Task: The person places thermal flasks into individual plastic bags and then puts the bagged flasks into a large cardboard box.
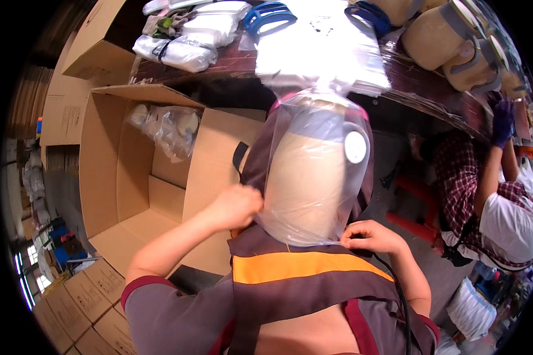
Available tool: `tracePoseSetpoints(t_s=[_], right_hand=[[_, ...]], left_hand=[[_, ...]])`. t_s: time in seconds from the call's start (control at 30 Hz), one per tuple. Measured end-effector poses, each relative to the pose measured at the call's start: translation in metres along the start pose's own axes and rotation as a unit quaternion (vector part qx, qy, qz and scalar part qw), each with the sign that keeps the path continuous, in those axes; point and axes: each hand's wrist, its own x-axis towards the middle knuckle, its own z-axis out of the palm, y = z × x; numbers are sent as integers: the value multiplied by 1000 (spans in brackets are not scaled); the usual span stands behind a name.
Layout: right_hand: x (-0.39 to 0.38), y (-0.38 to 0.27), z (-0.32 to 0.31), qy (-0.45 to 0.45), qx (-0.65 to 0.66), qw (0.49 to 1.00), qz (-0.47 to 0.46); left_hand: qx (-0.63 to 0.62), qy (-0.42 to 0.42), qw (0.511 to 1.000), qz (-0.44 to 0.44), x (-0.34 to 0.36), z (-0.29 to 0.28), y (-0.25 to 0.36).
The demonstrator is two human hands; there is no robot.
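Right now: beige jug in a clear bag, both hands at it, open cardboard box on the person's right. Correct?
Box side is wrong: in the head view, the open cardboard box stands on the person's left. The beige jug is in a clear bag, left hand and right hand at it.

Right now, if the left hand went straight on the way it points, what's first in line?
Left hand: the clear plastic bag, then the beige jug inside. Depth unclear; it may already touch the bag.
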Motion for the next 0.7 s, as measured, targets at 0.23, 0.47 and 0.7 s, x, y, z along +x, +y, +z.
tracePoseSetpoints(t_s=[0.23, 0.47, 0.7], right_hand=[[42, -63, 2, -131, -67, 969, -197], [67, -82, 17, -166, -145, 946, -238], [37, -44, -23, 251, -51, 967, -18]], left_hand=[[-55, 284, 957, 22, 12, -129, 12], [196, -65, 978, 23, 148, -128, -12], [-269, 223, 907, -233, -73, -149, -134]])
